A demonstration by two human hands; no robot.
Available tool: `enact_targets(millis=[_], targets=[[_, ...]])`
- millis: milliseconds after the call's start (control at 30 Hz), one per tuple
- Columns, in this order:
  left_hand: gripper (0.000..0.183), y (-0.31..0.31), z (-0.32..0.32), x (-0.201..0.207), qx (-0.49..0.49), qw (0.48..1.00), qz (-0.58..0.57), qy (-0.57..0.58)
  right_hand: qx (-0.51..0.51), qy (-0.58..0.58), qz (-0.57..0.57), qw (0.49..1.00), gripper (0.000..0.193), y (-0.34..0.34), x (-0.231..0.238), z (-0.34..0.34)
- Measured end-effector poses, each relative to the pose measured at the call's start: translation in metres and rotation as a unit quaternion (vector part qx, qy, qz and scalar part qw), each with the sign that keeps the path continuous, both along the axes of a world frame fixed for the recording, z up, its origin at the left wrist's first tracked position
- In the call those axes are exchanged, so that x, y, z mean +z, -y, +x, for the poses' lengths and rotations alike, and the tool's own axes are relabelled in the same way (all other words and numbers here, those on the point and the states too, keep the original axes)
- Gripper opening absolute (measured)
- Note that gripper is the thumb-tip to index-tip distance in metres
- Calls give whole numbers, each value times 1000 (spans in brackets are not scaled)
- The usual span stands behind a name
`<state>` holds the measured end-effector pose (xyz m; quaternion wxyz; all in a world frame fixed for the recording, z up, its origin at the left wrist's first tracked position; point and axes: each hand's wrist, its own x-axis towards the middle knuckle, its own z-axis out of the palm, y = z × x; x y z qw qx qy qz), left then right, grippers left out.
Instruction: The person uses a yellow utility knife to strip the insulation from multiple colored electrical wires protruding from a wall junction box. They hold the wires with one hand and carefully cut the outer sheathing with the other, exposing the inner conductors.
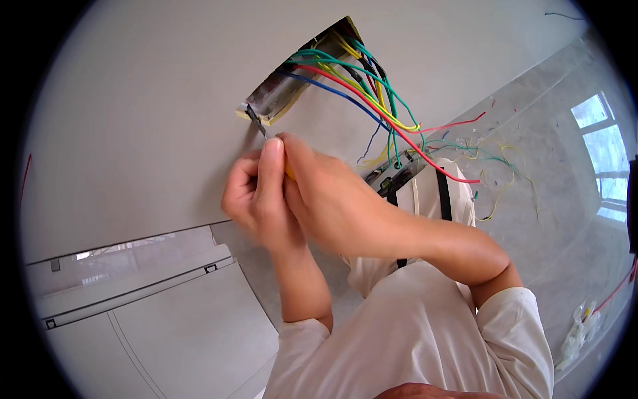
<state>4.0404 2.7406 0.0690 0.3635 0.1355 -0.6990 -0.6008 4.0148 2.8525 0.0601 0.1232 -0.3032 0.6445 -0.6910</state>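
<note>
Both my hands meet just below a rectangular wall opening (286, 100). A short black wire end (255, 121), apparently wrapped, leads from the opening's lower left corner to my fingertips. My left hand (256, 193) is closed, its thumb and finger pinched at the tip of this wire. My right hand (325, 193) is closed against the left, its fingers curled round a small yellow object (290, 171) that mostly hides in the grip; its kind cannot be made out. Red (372, 100), blue (325, 86), green and yellow wires hang out of the opening to the right of my hands.
A bag with black straps (438, 193) and dark tools (399, 178) lies below the wires. Wire scraps (502, 159) litter the glossy grey floor. At lower left stands a white panelled unit (179, 326); a clear plastic bag (578, 339) lies at lower right.
</note>
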Motion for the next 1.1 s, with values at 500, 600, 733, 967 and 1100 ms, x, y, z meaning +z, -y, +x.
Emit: enact_targets(millis=[500,600,733,967,1100], targets=[[33,-9,4,6,22,999,15,17,117,278,8,953,23,-14,27,-18],[28,-19,12,-1,6,998,49,-51,122,329,-164,922,24,-25,18,-9],[19,-27,29,-8,6,999,28,-39,87,331,-181,922,33,-42,15,7],[16,-14,34,-7,9,1000,-13,-14,35,305,-123,944,25,-32,9,8],[18,-12,39,-7,-18,1000,17,-3,60,287,-83,952,24,-23,21,3]])
